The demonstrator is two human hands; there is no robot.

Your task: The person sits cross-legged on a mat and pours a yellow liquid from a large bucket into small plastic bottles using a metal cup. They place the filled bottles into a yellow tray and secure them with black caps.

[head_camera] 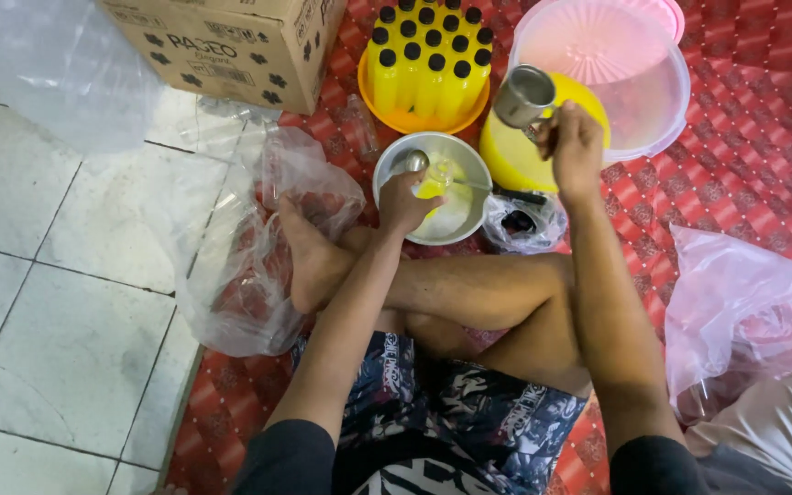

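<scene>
My left hand (403, 202) grips a small clear bottle (432, 183) partly filled with yellow liquid, held over a round metal bowl (469, 160). A funnel or spoon-like metal piece (415, 160) sits at the bottle's top. My right hand (572, 147) holds a metal cup (524, 95) by its handle, raised above a yellow bucket (506, 156) of yellow liquid. The cup is tilted a little toward the bowl.
An orange basin (419, 122) holds several filled yellow bottles with black caps (431, 57). A clear pink tub (634, 82) stands behind the bucket. A cardboard box (231, 46) sits at the back left. Plastic bags of empty bottles (249, 257) lie left, another bag (744, 312) right. My crossed legs rest on a red mat (744, 137).
</scene>
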